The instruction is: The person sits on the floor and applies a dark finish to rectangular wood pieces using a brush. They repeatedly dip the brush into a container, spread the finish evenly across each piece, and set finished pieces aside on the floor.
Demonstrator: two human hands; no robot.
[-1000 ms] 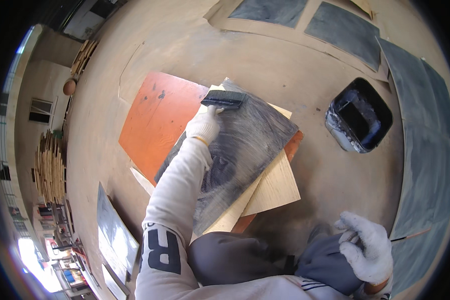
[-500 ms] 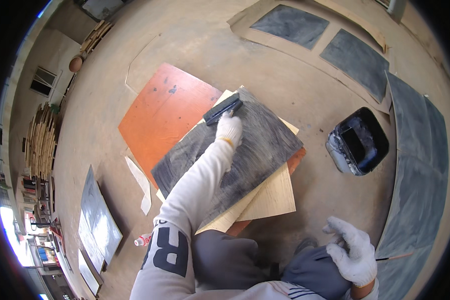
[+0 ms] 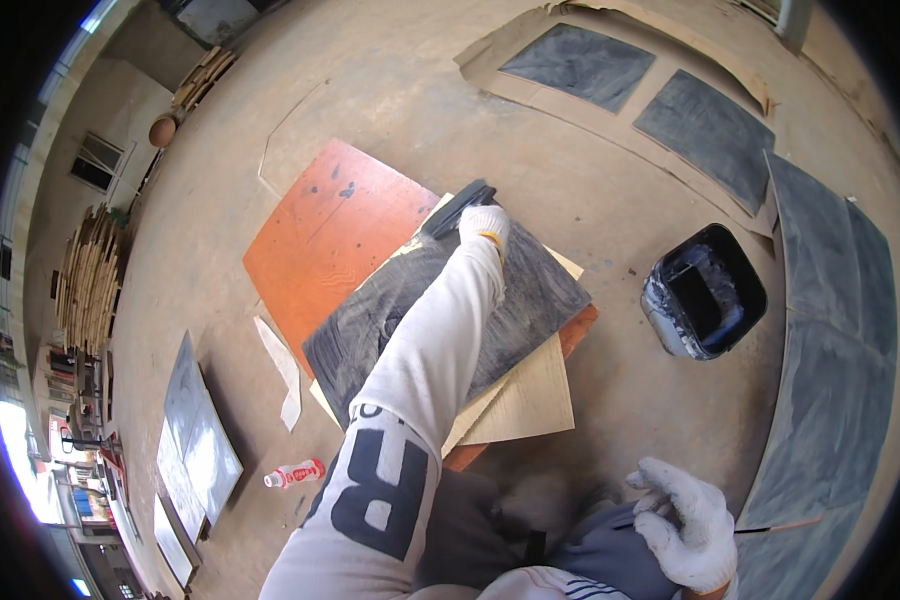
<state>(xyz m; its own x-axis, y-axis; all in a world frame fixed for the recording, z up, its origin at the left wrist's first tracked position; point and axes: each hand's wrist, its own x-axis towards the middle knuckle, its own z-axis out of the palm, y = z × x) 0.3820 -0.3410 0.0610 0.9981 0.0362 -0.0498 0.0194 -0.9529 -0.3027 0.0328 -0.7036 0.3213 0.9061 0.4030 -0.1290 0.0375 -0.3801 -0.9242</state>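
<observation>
My left hand (image 3: 485,223), in a white knit glove, is closed round a wide black paint applicator (image 3: 457,208). The tool lies tilted at the far corner of a board (image 3: 540,295) streaked with dark grey. Pale wooden boards (image 3: 535,395) and an orange board (image 3: 320,225) stick out from under it. My left sleeve covers the middle of the streaked board. My right hand (image 3: 688,520), gloved too, hovers by my right thigh with its fingers loosely bent and apart, nothing visible in it.
A black bucket (image 3: 752,285) with dark liquid stands at the right. Dark grey sheets (image 3: 835,330) lie beyond it, a thin stick (image 3: 785,526) on one. Two dark panels (image 3: 705,130) lie at the far right. A bottle (image 3: 295,474) and shiny panels (image 3: 198,430) are at the left.
My left hand has moved right and a little farther away with the applicator, which now sits at the board's far corner. More of the bottle shows. My right hand has shifted slightly down and left.
</observation>
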